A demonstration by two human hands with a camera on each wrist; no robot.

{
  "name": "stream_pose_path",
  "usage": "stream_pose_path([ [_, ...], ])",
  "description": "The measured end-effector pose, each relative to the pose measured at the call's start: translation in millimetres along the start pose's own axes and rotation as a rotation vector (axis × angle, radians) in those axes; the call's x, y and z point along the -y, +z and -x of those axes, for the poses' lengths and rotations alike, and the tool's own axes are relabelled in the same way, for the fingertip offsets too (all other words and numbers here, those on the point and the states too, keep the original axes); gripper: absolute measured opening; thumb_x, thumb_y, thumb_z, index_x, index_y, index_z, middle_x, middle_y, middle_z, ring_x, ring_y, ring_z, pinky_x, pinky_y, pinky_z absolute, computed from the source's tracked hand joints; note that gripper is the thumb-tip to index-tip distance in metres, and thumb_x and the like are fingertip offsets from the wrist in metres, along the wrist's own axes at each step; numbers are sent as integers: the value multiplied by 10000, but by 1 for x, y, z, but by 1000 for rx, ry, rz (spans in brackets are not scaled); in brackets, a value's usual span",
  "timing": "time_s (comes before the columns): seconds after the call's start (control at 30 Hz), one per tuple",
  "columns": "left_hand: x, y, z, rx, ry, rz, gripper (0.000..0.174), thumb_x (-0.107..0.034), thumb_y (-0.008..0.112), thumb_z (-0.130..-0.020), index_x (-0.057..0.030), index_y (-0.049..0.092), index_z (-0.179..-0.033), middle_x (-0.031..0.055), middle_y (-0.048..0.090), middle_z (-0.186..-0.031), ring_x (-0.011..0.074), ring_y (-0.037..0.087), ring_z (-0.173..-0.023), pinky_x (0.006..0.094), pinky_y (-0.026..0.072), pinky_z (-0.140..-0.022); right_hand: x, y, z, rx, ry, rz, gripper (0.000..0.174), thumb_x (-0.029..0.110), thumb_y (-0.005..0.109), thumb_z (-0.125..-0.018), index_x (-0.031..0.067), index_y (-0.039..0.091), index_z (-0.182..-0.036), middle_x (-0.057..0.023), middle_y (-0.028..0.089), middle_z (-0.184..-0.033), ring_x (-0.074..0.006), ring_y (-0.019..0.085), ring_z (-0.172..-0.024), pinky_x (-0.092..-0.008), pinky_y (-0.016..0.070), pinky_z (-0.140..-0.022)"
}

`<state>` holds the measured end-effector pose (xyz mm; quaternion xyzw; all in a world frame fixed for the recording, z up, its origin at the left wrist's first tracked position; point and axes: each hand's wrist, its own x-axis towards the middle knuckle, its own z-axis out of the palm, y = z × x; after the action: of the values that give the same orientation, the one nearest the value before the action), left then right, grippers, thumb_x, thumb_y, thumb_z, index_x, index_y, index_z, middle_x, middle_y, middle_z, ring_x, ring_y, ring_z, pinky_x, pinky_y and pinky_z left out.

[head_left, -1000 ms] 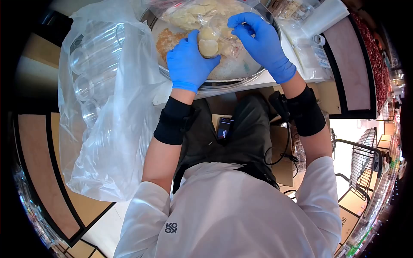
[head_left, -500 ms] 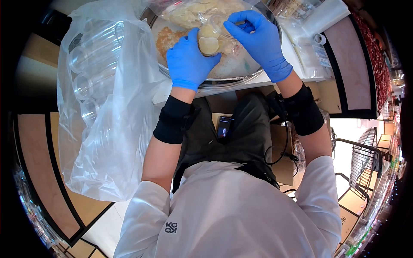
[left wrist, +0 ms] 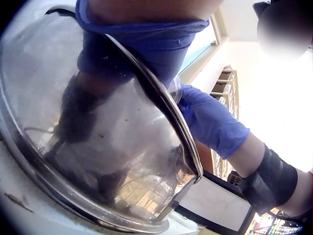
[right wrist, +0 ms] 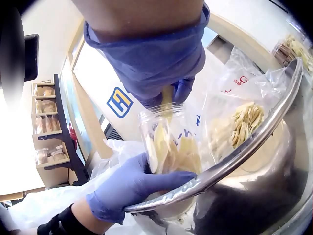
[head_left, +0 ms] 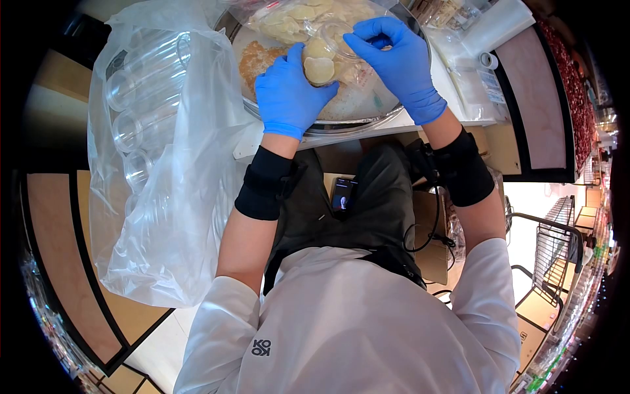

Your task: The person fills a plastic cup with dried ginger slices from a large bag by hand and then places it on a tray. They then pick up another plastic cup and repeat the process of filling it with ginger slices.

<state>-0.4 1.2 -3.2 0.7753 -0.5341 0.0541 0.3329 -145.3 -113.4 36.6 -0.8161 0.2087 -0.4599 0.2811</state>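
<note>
- Jar (right wrist: 166, 142): clear thin plastic, held above the bowl (head_left: 348, 123) with its mouth turned toward my right hand. It is packed most of the way up with pale slices.
- Handling, as I judge it: light, with walls that would flex under a hard squeeze and a surface that is smooth against a glove. It is best taken round the lower body, not at the rim.
- Slice (right wrist: 167, 100): thin and dry-looking, probably brittle. It wants an edge hold from the fingertips and little pressure.
- Left hand (head_left: 289, 95): gloved, with fingers and thumb wrapped round the jar from below. The wrist is raised over the bowl's near rim.
- Right hand (head_left: 394, 56): gloved and arched over the jar's mouth, fingertips pinched together on the one slice standing in the opening.
- The left wrist view is mostly taken up by the bowl's outer wall, so I cannot tell from it how my left fingers lie on the jar's far side.
- Bag (head_left: 295, 20): clear and open, holding more slices. It lies in the bowl just beyond the jar.
- Sack (head_left: 151, 131): a large clear one of empty jars on my left, well apart from both hands.
</note>
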Motion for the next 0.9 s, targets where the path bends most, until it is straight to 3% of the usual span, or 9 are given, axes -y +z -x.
stream_pose_path([
  [0.17, 0, 0, 0, -4, 1, 3, 849, -506, 822, -595, -51, 548, -1258, 188, 656, -1043, 315, 663, -908, 398, 529, -787, 8, -3, 0, 22, 142, -89, 180, 134, 776, -804, 46, 690, -936, 18, 674, -840, -30, 590, -732, -183, 489, -680],
  [0.27, 0, 1, 0, -18, -1, 13, 847, -503, 824, -593, -52, 549, -1255, 186, 656, -1044, 316, 663, -906, 399, 529, -786, 4, 1, -1, -37, 91, -171, 222, 197, 781, -793, 34, 698, -918, 9, 661, -775, -30, 577, -663, -179, 486, -619],
  [0.5, 1, 2, 0, -20, 16, 11, 841, -499, 825, -596, -53, 550, -1254, 187, 656, -1042, 316, 665, -901, 397, 531, -780, 6, 0, 0, -27, 131, -126, 234, 209, 777, -797, 33, 696, -927, 5, 667, -783, -30, 575, -660, -179, 479, -608],
  [0.6, 4, 6, 1, -44, 36, 16, 784, -482, 811, -613, -105, 519, -1235, 159, 637, -946, 315, 652, -848, 416, 483, -739, 6, 0, -1, -18, 167, -120, 219, 214, 759, -810, 47, 697, -939, 7, 663, -788, -33, 575, -684, -183, 479, -617],
  [0.7, 5, 7, 1, -56, 42, 12, 781, -483, 811, -614, -108, 520, -1234, 158, 635, -940, 312, 652, -838, 412, 480, -735, -1, 2, -2, -4, 123, -106, 246, 211, 737, -828, 56, 680, -1010, -8, 665, -845, -39, 579, -718, -192, 486, -640],
  [0.8, 5, 7, 0, -61, 50, 17, 780, -486, 810, -614, -107, 522, -1232, 159, 635, -932, 311, 652, -827, 410, 481, -732, -3, 2, -2, -3, 134, -275, 310, 210, 727, -834, 62, 649, -1095, -25, 666, -930, -58, 590, -741, -213, 497, -660],
  [0.87, 5, 7, 0, -56, 53, 5, 774, -483, 813, -612, -104, 527, -1223, 160, 637, -923, 312, 653, -820, 411, 485, -726, 7, -6, -4, 172, 278, -203, 351, 118, 695, -873, 27, 574, -1190, -43, 659, -1051, -86, 639, -887, -202, 514, -752],
  [0.9, 5, 7, 0, -56, 52, 4, 774, -483, 813, -612, -104, 527, -1223, 160, 637, -923, 312, 653, -820, 411, 485, -726, 7, -6, -4, 173, 278, -203, 351, 118, 695, -873, 27, 574, -1190, -43, 659, -1051, -86, 639, -887, -202, 514, -752],
])
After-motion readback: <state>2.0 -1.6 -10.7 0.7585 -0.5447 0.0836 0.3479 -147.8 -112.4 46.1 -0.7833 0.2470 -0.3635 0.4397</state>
